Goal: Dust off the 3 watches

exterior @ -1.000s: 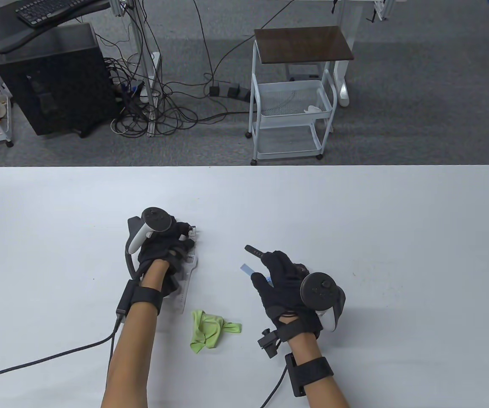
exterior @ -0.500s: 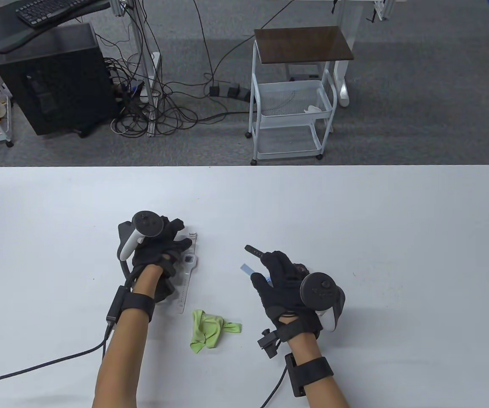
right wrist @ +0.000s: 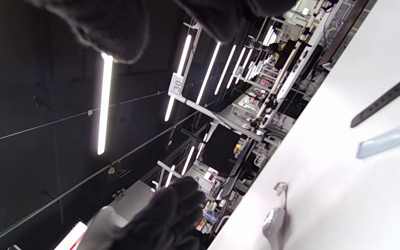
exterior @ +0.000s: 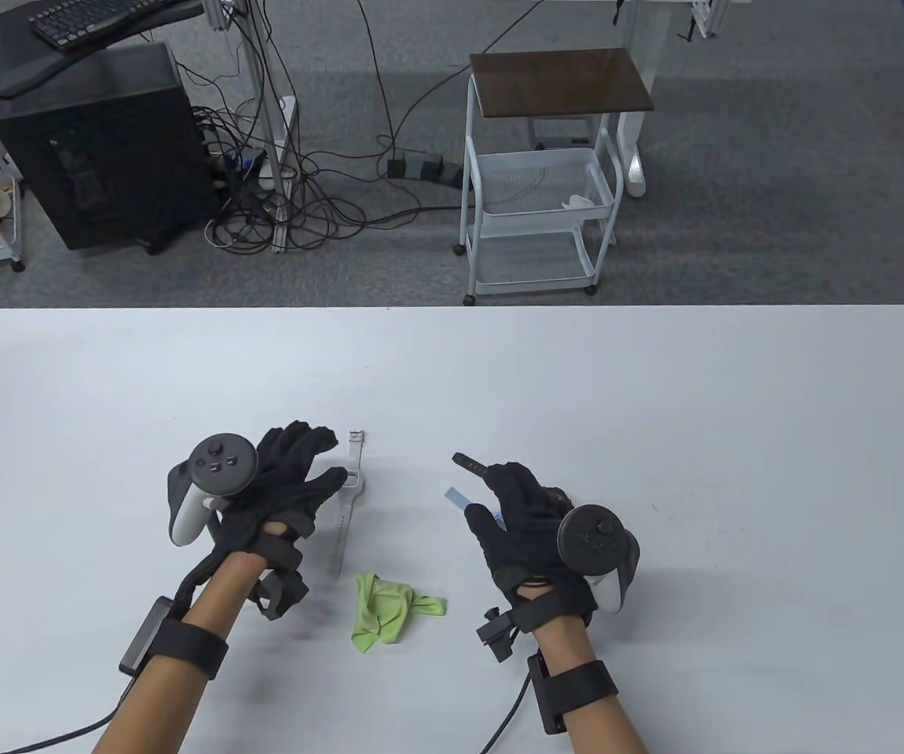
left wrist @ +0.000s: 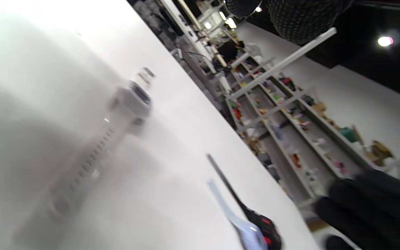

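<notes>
A white watch (exterior: 348,496) lies flat and stretched out on the white table (exterior: 656,377); it is blurred in the left wrist view (left wrist: 132,99). My left hand (exterior: 326,459) hovers just left of it with its fingers spread and straight, holding nothing. My right hand (exterior: 483,495) is curled over a black watch (exterior: 469,465) and a light blue watch (exterior: 455,497), and only their strap ends stick out past the fingers. Both straps show in the right wrist view, black strap (right wrist: 387,97) and blue strap (right wrist: 391,139). A crumpled green cloth (exterior: 389,609) lies between the hands, nearer the front edge.
Cables run from both wrists off the table's front edge. Beyond the far edge stand a white wire trolley (exterior: 538,212), a black computer case (exterior: 98,149) and tangled floor cables (exterior: 287,204).
My left hand has let go of the white watch and drawn back to the left and toward me, uncovering the watch laid out flat. The right hand has not moved.
</notes>
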`<state>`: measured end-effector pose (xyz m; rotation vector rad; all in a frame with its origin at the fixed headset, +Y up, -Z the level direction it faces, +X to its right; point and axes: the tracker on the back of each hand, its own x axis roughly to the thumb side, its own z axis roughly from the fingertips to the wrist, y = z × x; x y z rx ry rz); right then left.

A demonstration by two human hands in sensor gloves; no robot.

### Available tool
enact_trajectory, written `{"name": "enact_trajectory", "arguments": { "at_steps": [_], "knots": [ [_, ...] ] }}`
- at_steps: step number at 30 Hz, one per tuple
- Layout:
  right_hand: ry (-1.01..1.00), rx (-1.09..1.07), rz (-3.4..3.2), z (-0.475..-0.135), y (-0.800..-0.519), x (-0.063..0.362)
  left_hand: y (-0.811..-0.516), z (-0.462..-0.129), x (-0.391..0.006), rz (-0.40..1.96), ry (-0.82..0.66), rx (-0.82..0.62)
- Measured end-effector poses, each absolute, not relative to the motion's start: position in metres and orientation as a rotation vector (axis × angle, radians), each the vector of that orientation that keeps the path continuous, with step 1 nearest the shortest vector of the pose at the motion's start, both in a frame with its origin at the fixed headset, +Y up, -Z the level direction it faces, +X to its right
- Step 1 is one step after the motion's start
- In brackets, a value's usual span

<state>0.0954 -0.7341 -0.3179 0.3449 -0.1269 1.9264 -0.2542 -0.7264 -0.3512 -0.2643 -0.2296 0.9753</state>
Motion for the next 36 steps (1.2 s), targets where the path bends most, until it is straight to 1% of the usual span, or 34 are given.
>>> {"name": "enact_trajectory", "arguments": {
  "at_steps": [5,8,11,17,22,31,36],
  "knots": [
    [-0.151,0.360,1.872,-0.318,-0.729,0.099,-0.713,-0.317,-0.248,1.040,-0.314,-0.211],
    [-0.175,0.371,1.822,-0.316,-0.722,0.103,-0.714,-0.301,-0.249,1.076,-0.334,-0.180],
    [-0.206,0.393,1.782,-0.312,-0.719,0.105,-0.721,-0.293,-0.252,1.094,-0.330,-0.168],
    [-0.180,0.446,1.803,-0.299,-0.730,0.110,-0.737,-0.288,-0.255,1.081,-0.325,-0.177],
    [-0.184,0.430,1.792,-0.297,-0.742,0.117,-0.738,-0.284,-0.249,0.972,-0.368,-0.167],
    [-0.195,0.422,1.797,-0.293,-0.746,0.121,-0.740,-0.275,-0.237,0.820,-0.419,-0.183],
    [-0.198,0.426,1.815,-0.291,-0.747,0.120,-0.741,-0.272,-0.226,0.701,-0.472,-0.206]
  ]
}}
